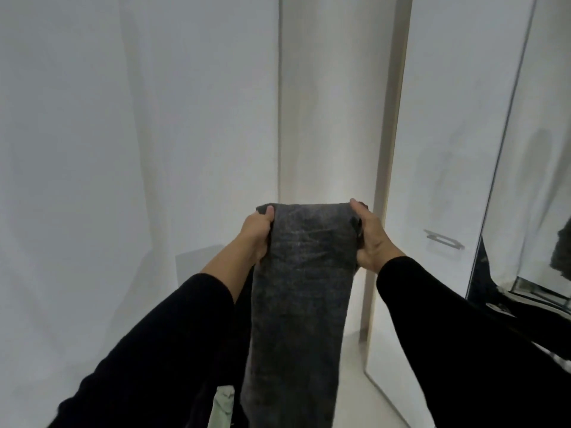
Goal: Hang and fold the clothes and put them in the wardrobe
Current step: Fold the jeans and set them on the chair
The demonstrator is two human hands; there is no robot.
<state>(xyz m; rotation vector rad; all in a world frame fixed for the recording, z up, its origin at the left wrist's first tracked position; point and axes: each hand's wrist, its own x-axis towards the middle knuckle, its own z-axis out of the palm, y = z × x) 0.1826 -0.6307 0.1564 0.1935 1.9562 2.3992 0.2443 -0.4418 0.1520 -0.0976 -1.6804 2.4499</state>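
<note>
A dark grey, faded pair of jeans (301, 288) hangs in a long folded strip in front of me, held up at its top edge. My left hand (258, 233) grips the top left corner, thumb over the front. Its top right corner is gripped by my right hand (370, 236). Both arms wear black sleeves. The strip's lower end runs out of view at the bottom. Behind it stands the white wardrobe, with a closed door (139, 180) at left and an open door (448, 165) at right.
A metal handle (443, 239) sits on the open door. A mirror panel (531, 211) stands at the far right. A pale green cloth (221, 407) shows at the bottom edge. Pale floor (355, 381) lies below the door.
</note>
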